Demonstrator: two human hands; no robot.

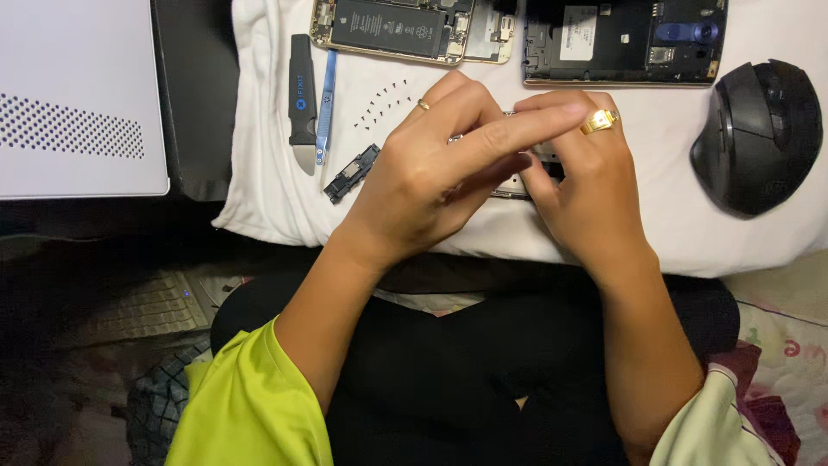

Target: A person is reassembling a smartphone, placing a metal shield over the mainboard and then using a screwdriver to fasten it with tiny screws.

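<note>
Both hands pinched on small silver phone frame, mid white cloth near front edge: left hand over right hand. Risk: slipped grip scatters loose screws beside left hand.

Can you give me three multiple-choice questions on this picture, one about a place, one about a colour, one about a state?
1. Where is the computer mouse?
A. right of the hands
B. left of them
C. on the lap

2. What colour is the cloth?
A. red
B. white
C. black

3. The phone at top centre is:
A. wrapped
B. closed
C. opened, battery showing

Answers: 1 A, it lies beyond the right hand. 2 B, white under the left hand and tools. 3 C, its insides are exposed.
</note>
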